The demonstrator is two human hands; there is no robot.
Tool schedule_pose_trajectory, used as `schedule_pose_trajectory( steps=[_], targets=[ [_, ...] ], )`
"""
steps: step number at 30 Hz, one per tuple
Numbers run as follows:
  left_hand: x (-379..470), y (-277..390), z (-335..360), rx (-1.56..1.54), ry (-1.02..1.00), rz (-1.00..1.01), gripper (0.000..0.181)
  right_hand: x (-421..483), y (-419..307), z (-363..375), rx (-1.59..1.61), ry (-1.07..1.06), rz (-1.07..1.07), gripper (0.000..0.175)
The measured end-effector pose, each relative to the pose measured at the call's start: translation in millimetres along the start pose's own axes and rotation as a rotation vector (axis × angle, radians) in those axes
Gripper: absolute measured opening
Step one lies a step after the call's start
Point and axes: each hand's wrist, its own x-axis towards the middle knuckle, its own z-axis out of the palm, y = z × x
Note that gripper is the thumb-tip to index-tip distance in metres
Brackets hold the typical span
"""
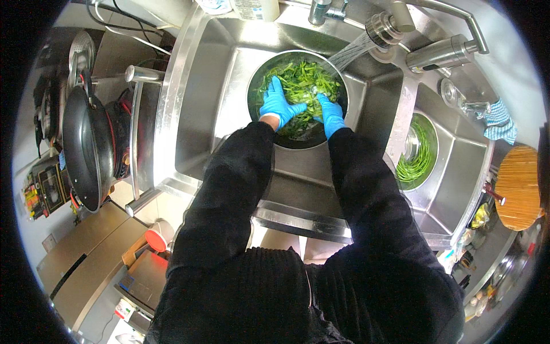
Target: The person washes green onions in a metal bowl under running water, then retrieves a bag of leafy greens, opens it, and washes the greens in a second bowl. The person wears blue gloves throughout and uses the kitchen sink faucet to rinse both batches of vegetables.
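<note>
Both my hands wear blue disposable gloves and are inside a round metal bowl [296,143] in the large steel sink basin [206,94]. Cut leafy greens [306,79] lie wet in the bowl. My left hand [278,104] rests on the greens at the left side, its fingers and thumb spread apart. On the right, my right hand [331,112] reaches its fingertips into the greens, where splashing water partly hides them. A spray of water [350,52] falls from the tap's spray head [382,31] at the upper right into the bowl.
In the smaller right basin [451,172], another metal bowl [433,148] holds long thin green stalks [414,159]. A striped cloth [500,122] hangs at the sink's right, near a round slatted wooden board [517,188]. A black wok [86,148] hangs left, beyond a metal rail [136,137].
</note>
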Motion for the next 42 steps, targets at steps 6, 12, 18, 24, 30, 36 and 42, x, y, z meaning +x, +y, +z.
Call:
schedule_pose_trajectory(
  steps=[6, 12, 18, 24, 30, 36, 42],
  targets=[
    [6.8, 3.8, -11.1, 0.141, -0.194, -0.026, 0.126, -16.4, 9.7, -8.3, 0.008, 0.033, 0.020, 0.053],
    [7.1, 16.5, -18.3, 0.228, -0.255, -0.090, 0.126, -32.5, -1.9, -8.8, 0.305, -0.089, 0.209, 0.039],
    [17.2, -0.4, -15.4, 0.177, -0.275, -0.078, 0.122, -29.1, 1.3, -11.3, 0.267, -0.172, 0.148, 0.037],
    [39.4, -44.5, -12.2, -0.222, -0.322, 0.027, 0.113, -33.0, -5.3, -15.1, 0.373, -0.174, 0.161, 0.033],
    [49.6, -66.1, -3.9, -0.491, -0.344, -0.117, 0.094, -38.7, -19.5, -13.4, 0.317, -0.222, 0.039, 0.036],
    [45.6, -58.0, -13.4, -0.525, -0.337, -0.138, 0.068, -64.7, -42.4, -8.2, 0.074, -0.103, -0.258, 0.042],
    [40.7, -51.4, -34.0, -0.477, -0.294, -0.169, 0.071, -107.1, -52.6, -39.3, 0.129, -0.054, -0.343, 0.037]
  ],
)
